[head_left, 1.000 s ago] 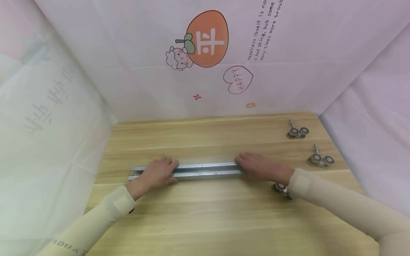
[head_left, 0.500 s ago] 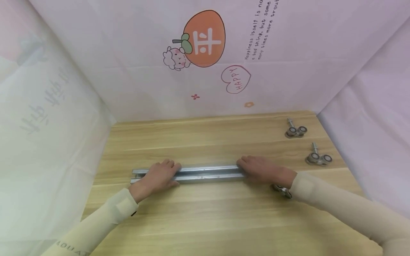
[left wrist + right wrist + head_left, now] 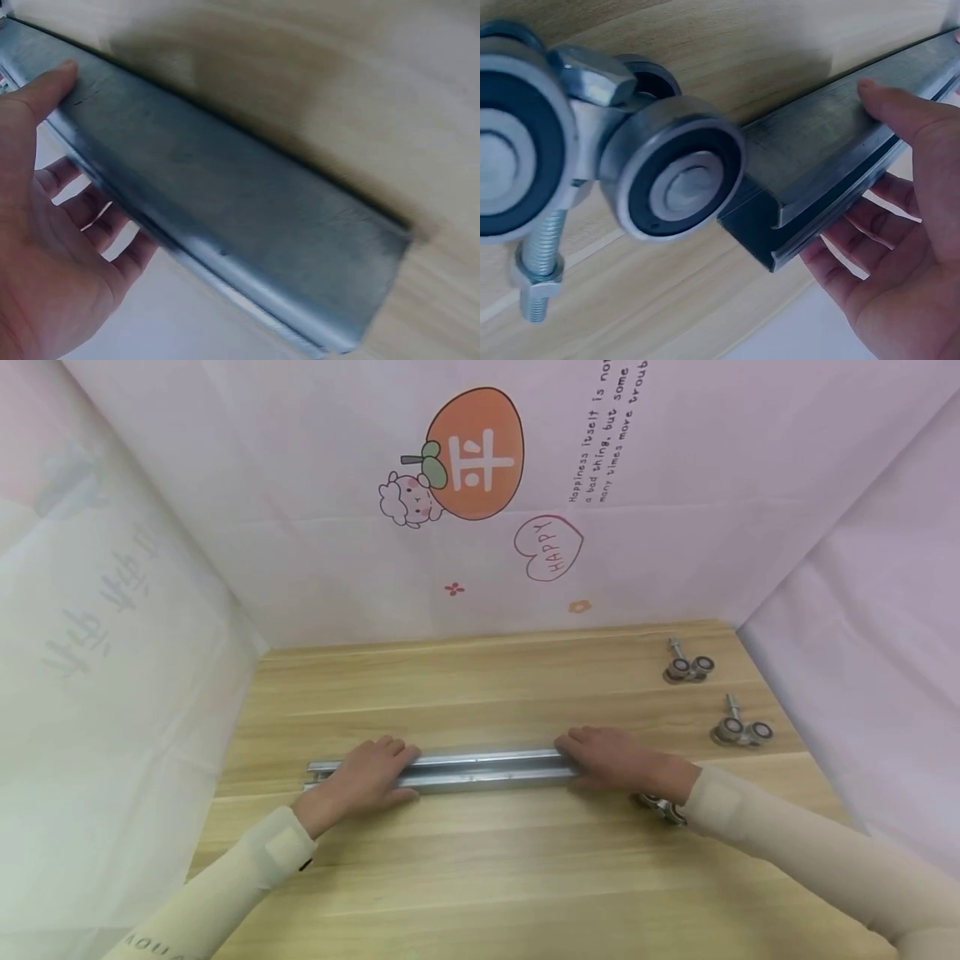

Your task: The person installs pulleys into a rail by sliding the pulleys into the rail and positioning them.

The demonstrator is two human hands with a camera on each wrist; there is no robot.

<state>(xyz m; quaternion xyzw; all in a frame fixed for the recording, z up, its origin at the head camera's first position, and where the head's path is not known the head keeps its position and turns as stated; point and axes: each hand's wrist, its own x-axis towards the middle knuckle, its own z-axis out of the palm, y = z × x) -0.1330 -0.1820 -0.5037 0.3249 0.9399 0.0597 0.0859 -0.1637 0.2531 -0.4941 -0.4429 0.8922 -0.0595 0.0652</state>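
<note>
A grey metal C-channel track (image 3: pixel 487 771) lies lengthwise on the wooden board, its open slot facing up in the head view. My left hand (image 3: pixel 366 779) grips it near its left end, thumb on the near wall and fingers over the far side. Near the other end, my right hand (image 3: pixel 615 758) holds the track the same way. In the right wrist view the track's hollow end (image 3: pixel 769 225) shows just beyond that hand. A roller trolley (image 3: pixel 671 176) with bearing wheels and a threaded bolt sits close to this end; my right wrist partly covers it in the head view.
Two more roller trolleys, one at the back right (image 3: pixel 688 668) and one nearer (image 3: pixel 741 731), rest on the wooden board (image 3: pixel 465 877) with bolts pointing away. White printed cloth (image 3: pixel 337 560) walls the board at the back and both sides.
Both hands have drawn the track slightly toward me, mostly in the first half second. They keep their grip on it. The trolleys stay where they were; the head view shifts a little.
</note>
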